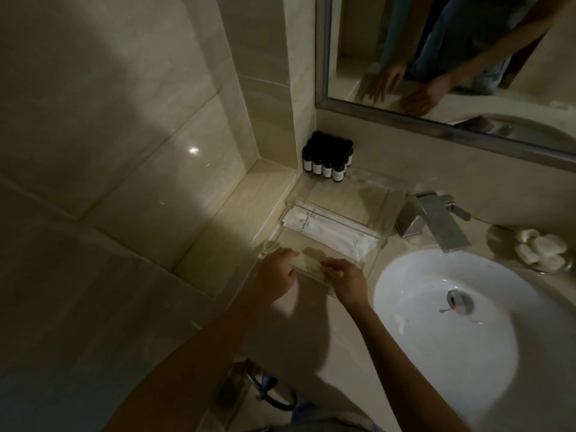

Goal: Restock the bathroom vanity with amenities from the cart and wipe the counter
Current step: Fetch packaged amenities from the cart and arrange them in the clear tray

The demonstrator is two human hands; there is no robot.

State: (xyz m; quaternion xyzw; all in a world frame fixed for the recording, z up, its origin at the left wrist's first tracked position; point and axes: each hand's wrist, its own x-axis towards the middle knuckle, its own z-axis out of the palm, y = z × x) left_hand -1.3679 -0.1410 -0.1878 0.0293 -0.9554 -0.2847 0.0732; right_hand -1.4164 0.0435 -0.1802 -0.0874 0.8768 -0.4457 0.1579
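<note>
Both hands are meeting at the near end of the clear acrylic tray (378, 236) on the vanity counter (327, 338): the left hand (276, 277) and right hand (344, 280) are each pinching an end of a pale yellow packet (307, 265) lying in the tray. White wrapped amenity packets (330, 230) are lying across the tray's middle, and dark small bottles (327, 157) are standing clustered in the corner behind it, left of the faucet (436, 221) and sink (420, 275).

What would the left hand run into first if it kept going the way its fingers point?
Probably the white packets in the clear tray. The left hand points up-right across the yellowish item it already touches; depth is unclear.
</note>
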